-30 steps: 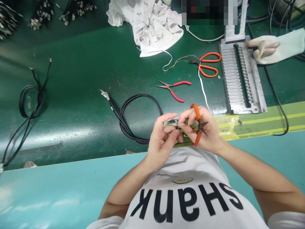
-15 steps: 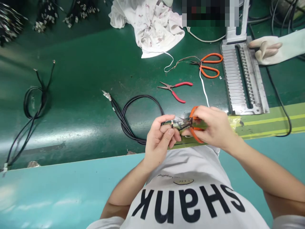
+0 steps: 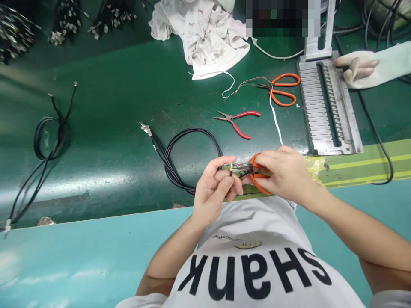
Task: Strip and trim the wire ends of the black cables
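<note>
My left hand [image 3: 213, 188] is closed in a pinch on the end of a thin black wire [image 3: 231, 172], holding it up over the near edge of the green bench. My right hand [image 3: 284, 173] is wrapped round a pair of orange-handled pliers [image 3: 255, 171], whose dark jaws point left at the wire end and touch or nearly touch it. The wire runs back into a coiled black cable [image 3: 189, 147] lying on the bench just left of my hands, with metal terminals [image 3: 145, 128] at its far end.
Red-handled pliers [image 3: 239, 120] and orange scissors [image 3: 282, 89] lie behind my hands. A ribbed metal fixture [image 3: 327, 107] stands at right, a gloved hand [image 3: 362, 68] resting on it. A white cloth [image 3: 208, 34] lies at the back, another black cable [image 3: 48, 137] at left.
My right hand has turned the orange pliers from upright to lying level, jaws pointing left, and brought them up to the wire end. My left hand has hardly moved.
</note>
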`<state>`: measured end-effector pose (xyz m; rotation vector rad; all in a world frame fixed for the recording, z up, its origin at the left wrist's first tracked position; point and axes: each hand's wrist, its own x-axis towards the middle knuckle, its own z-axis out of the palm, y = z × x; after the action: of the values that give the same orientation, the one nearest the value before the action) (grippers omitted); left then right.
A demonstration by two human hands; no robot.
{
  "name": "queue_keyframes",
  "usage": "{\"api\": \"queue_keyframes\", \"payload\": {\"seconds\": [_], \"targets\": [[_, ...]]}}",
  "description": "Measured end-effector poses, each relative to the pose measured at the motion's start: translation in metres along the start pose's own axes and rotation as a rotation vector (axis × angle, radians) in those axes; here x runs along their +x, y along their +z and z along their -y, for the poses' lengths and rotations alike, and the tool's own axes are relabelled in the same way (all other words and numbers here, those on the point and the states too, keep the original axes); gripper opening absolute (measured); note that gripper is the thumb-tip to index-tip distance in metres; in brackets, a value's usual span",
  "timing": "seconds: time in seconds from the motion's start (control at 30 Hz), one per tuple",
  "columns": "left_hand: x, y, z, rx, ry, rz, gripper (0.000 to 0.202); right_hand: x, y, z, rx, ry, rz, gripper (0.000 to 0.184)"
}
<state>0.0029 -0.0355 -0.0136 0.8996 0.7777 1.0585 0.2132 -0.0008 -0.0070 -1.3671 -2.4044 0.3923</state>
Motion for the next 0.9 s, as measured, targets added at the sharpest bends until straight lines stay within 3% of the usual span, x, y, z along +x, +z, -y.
{"api": "queue_keyframes", "payload": {"seconds": [0.6, 0.8, 0.9], "targets": [[0.001, -0.001, 0.001, -0.002, 0.029, 0.031, 0.033, -0.002, 0.01, 0.001, 0.062, -0.02, -0.018, 0.02], [0.001, 0.0, -0.001, 0.0, 0.019, 0.031, 0.032, 0.0, 0.01, 0.001, 0.198, 0.012, 0.078, 0.027], [0.001, 0.0, -0.001, 0.0, 0.023, 0.022, 0.033, -0.001, 0.011, 0.0, 0.14, 0.0, 0.035, 0.023]]}}
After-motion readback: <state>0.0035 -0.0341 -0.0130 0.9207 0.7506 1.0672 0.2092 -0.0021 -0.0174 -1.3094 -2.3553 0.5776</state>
